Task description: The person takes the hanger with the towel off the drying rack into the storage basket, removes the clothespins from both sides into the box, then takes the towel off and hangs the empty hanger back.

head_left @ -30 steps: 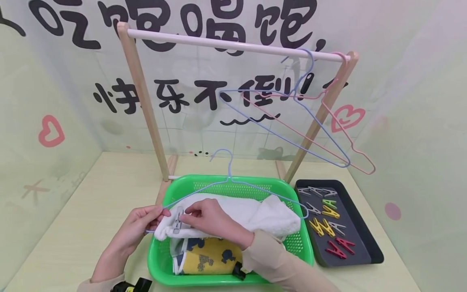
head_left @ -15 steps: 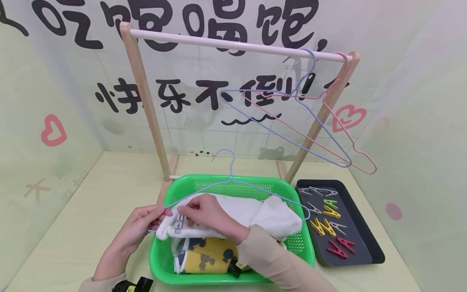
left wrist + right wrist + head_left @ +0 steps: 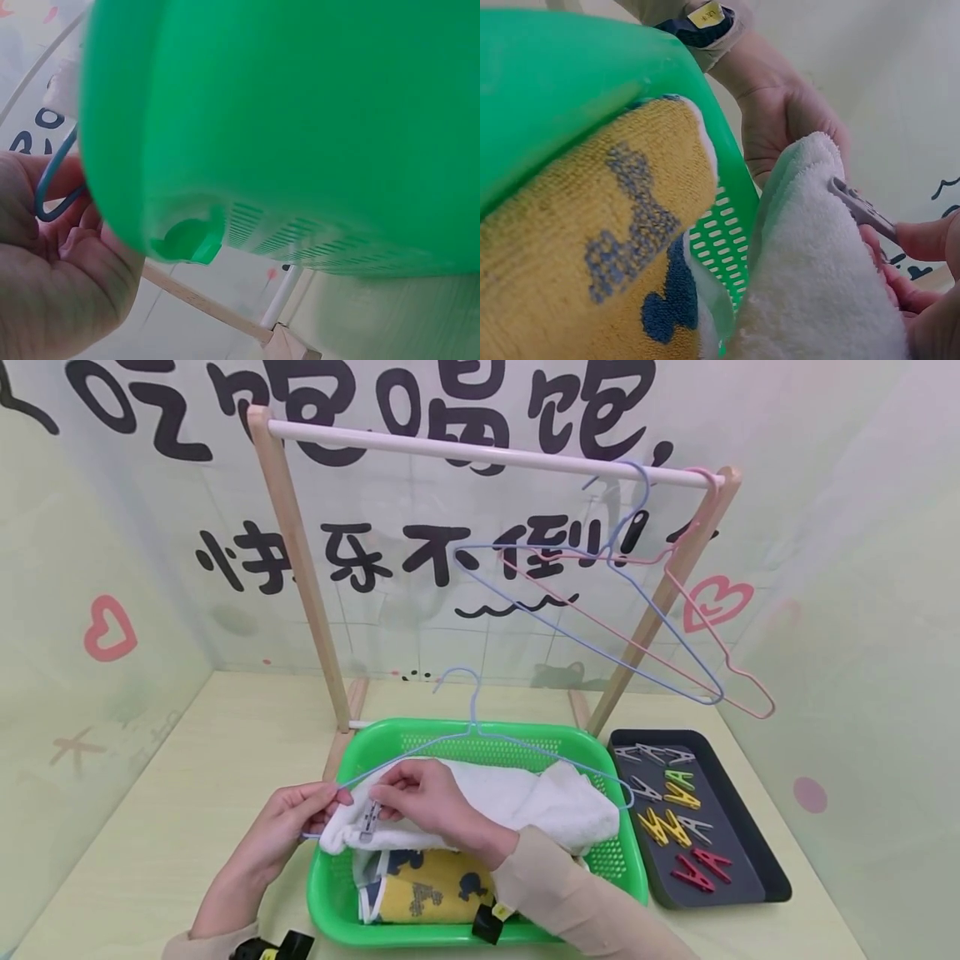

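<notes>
A blue wire hanger (image 3: 474, 718) lies over the basket with a white towel (image 3: 502, 789) draped on it. My left hand (image 3: 288, 814) grips the hanger's left end beside the towel's edge. In the left wrist view, the hanger's bent end curves between my thumb and fingers. My right hand (image 3: 427, 797) pinches the handle end of a grey clothespin (image 3: 369, 821). In the right wrist view, the clothespin (image 3: 862, 208) has its tip at the edge of the white towel (image 3: 810, 255). Below is a folded yellow towel (image 3: 431, 885) with dark blue figures.
The green basket (image 3: 630, 877) stands in front of a wooden rack with a white rail (image 3: 450, 447). Another blue hanger (image 3: 540, 622) and a pink hanger (image 3: 750, 685) hang at its right end. A dark tray (image 3: 750, 860) with several coloured clothespins lies to the right.
My right fingers have shifted up to the clothespin's upper end, showing more of its lower part on the towel. My left hand keeps its grip on the hanger.
</notes>
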Available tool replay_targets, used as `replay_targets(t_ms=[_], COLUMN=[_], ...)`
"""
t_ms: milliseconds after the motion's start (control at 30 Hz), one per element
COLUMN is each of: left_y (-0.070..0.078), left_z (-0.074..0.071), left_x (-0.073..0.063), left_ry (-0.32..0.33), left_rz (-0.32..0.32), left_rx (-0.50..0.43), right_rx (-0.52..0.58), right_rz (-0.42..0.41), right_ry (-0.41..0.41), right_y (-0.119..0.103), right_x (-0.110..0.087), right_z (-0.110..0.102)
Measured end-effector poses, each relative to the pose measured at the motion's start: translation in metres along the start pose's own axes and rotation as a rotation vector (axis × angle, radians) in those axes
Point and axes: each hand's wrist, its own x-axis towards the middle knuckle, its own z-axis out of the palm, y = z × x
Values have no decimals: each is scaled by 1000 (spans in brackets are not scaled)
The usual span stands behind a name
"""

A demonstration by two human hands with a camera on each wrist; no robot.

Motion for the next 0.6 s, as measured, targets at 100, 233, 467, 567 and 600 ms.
replay_targets(t_ms=[100,233,467,567,600], left_y=[0,0,1,0,0], left_z=[-1,-1,-1,-2,-2], left_x=[-1,-2,-3,-3,-3], left_ry=[4,23,34,42,43], left_rz=[4,1,18,10,9], left_rx=[-1,6,10,9,8], right_rx=[32,40,-35,-107,-130], right_rz=[-94,-180,-148,-148,-159], right_ry=[22,24,61,122,145], right_y=[1,-1,-8,-10,-10], right_x=[-3,-7,-25,-39,-44], right_z=[-3,-14,-58,-87,-96])
